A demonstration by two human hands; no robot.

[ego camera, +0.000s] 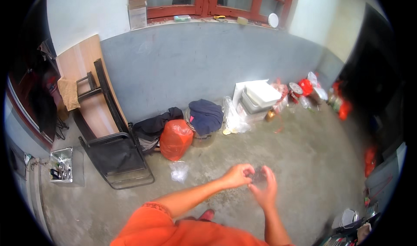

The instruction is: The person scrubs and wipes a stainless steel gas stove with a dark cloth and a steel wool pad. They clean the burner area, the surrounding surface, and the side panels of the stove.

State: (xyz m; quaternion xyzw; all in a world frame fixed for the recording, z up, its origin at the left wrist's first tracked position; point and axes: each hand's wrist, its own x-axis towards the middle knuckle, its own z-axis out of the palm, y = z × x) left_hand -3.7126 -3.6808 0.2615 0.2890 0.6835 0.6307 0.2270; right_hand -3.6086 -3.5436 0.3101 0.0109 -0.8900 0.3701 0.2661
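Note:
A small, dark, see-through object (258,177), too blurred to name, is held between my two hands above the concrete floor. On its left side, my left hand (238,176) pinches it with curled fingers and thumb. My right hand (266,187) grips the opposite side, with the fingers raised and the thumb below. Past my left forearm, a crumpled clear plastic bag (179,171) lies on the floor near a full red plastic bag (176,140). The tip of a red shoe (207,215) shows under my arms.
A folded black chair (119,156) and a wooden board (93,112) lean at the left, near a foil-lined box (62,164). Along the wall stand a metal pot with dark cloth (206,115) on it, white foam boxes (262,94) and several bags. Containers (349,218) stand at the lower right.

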